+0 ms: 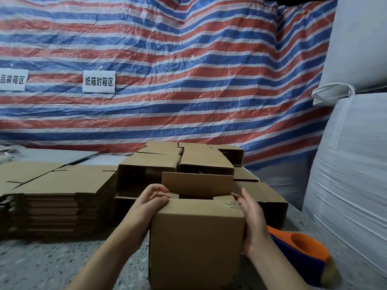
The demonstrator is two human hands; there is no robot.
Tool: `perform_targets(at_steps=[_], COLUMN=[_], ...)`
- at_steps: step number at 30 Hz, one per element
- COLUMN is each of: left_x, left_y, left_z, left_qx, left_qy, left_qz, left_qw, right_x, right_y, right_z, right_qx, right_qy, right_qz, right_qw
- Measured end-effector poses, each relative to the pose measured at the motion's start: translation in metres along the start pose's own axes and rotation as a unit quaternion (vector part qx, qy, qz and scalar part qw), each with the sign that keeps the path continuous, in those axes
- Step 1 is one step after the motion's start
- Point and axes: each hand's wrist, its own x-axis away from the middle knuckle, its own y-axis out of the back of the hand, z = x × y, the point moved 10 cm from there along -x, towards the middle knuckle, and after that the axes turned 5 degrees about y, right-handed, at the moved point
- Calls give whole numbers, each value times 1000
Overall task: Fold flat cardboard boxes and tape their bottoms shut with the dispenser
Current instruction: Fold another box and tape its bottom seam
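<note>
A brown cardboard box (196,239) stands upright on the speckled floor just in front of me. Its far flap (198,185) sticks up and the side flaps are partly folded in. My left hand (151,200) grips the box's upper left corner, fingers curled over a side flap. My right hand (252,218) presses flat against the box's right side, fingertips at the top right flap. An orange and blue tape dispenser (303,254) lies on the floor at the right, beside my right forearm.
A tall stack of flat cardboard blanks (56,197) lies at the left. Several folded boxes (180,162) are piled behind the one I hold. Big white sacks (351,164) fill the right side. A striped tarp (167,70) hangs behind.
</note>
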Motion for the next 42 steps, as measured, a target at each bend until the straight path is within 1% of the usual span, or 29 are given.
perform_targets(at_steps=[3, 8, 12, 14, 17, 21, 23, 25, 27, 28, 29, 30, 31, 32, 33, 35, 36, 37, 39, 42], left_x=[-2, -4, -1, 3, 7, 9, 10, 10, 10, 10, 10, 11, 12, 12, 12, 11, 10, 10, 8, 5], left_y=[5, 0, 5, 8, 12, 9, 8, 7, 6, 4, -1, -10, -22, -35, -49, -78, -91, -101, -107, -107], left_z=[-2, -14, -20, -21, -22, -22, -26, -31, -41, -48, -56, -65, -73, -78, -79, -71, -63, -56, -45, -39], left_qx=[4, 12, -16, -37, -74, -114, -132, -173, -252, -319, -406, -493, -555, -581, -583, -567, -573, -589, -621, -635], left_qy=[-12, -62, -72, -81, -85, -75, -69, -66, -66, -70, -82, -100, -121, -137, -143, -138, -135, -130, -115, -101], left_qz=[-30, 8, -9, -32, -60, -56, -58, -56, -59, -65, -72, -78, -78, -72, -51, 26, 69, 103, 129, 139], left_qw=[999, 998, 997, 995, 992, 989, 987, 981, 964, 943, 908, 861, 820, 799, 798, 811, 805, 791, 765, 753], right_x=[4, 1, 3, 2, 0, -3, -3, -3, -3, -4, -4, -4, -5, -5, -6, -7, -9, -9, -9, -9], right_y=[-10, -13, -23, -21, -14, -13, -15, -16, -16, -15, -14, -14, -14, -14, -14, -11, -11, -10, -10, -8], right_z=[6, 20, 37, 36, 31, 30, 31, 31, 32, 32, 32, 32, 32, 32, 33, 33, 32, 32, 33, 30], right_qx=[37, 125, 137, 118, 115, 150, 162, 169, 185, 194, 200, 206, 211, 214, 216, 222, 224, 224, 225, 217], right_qy=[15, 63, 97, 95, 101, 117, 123, 124, 121, 118, 116, 115, 114, 113, 112, 110, 108, 105, 102, 85], right_qz=[60, 114, 155, 152, 117, 102, 106, 111, 113, 114, 112, 111, 112, 111, 110, 107, 107, 107, 108, 104], right_qw=[997, 984, 973, 977, 981, 976, 973, 972, 969, 967, 966, 965, 964, 964, 964, 963, 963, 963, 963, 967])
